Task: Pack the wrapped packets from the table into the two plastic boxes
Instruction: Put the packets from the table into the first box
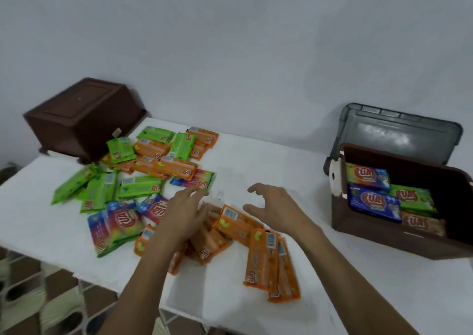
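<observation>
Left hand (pixel 183 215): fingers straight, flat over the near orange packets (pixel 238 227), gripping none.
Right hand (pixel 275 206): fingers spread, empty, at their right side.
Brown box (pixel 378 235): well right, part-filled.

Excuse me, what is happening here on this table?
A person is packing wrapped packets into boxes. The left hand lies with straight fingers on a heap of orange packets, and the right hand hovers beside it, holding nothing. Many green packets and others still lie on the white table. The open brown box on the right is already partly filled. The second brown box at the far left shows no opening.
</observation>
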Demonstrator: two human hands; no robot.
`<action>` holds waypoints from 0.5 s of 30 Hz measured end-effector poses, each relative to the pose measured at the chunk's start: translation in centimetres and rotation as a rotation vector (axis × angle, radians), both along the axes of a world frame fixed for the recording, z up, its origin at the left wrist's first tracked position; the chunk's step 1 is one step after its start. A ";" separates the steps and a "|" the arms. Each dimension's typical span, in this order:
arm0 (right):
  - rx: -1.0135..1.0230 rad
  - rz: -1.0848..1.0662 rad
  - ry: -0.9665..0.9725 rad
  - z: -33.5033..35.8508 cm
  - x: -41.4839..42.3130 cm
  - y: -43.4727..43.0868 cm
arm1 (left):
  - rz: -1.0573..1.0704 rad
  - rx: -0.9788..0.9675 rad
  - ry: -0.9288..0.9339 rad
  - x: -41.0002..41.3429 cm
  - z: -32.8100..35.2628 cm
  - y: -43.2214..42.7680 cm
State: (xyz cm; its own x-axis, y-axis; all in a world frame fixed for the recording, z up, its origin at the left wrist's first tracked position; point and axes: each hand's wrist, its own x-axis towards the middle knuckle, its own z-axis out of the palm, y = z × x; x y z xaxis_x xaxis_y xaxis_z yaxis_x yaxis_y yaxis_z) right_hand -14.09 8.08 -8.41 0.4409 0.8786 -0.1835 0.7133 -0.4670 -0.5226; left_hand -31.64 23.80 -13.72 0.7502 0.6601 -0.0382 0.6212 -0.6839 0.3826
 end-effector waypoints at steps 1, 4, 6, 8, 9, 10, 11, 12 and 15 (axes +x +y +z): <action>-0.025 0.022 0.021 -0.6 -0.5 0.6 | 0.018 0.003 0.018 -0.9 -0.4 0.4; -0.111 0.072 0.084 -2.0 -1.5 2.0 | 0.067 0.009 0.045 -3.0 -1.8 1.4; -0.166 0.091 0.113 -2.8 -2.1 2.6 | 0.079 0.015 0.044 -4.0 -2.5 1.8; -0.211 0.089 0.123 -3.4 -2.3 3.0 | 0.087 0.006 0.043 -4.8 -2.8 1.9; -0.222 0.093 0.118 -3.6 -2.4 3.1 | 0.087 0.012 0.047 -5.0 -3.0 1.9; -0.227 0.101 0.111 -3.7 -2.4 3.3 | 0.085 0.025 0.046 -5.3 -3.3 1.8; -0.228 0.111 0.105 -3.8 -2.4 3.4 | 0.090 0.033 0.041 -5.5 -3.6 1.8; -0.229 0.118 0.099 -3.8 -2.4 3.5 | 0.094 0.040 0.032 -5.7 -3.9 1.8; -0.246 0.141 0.042 -4.1 -2.5 3.7 | 0.110 0.057 -0.001 -5.9 -4.3 1.6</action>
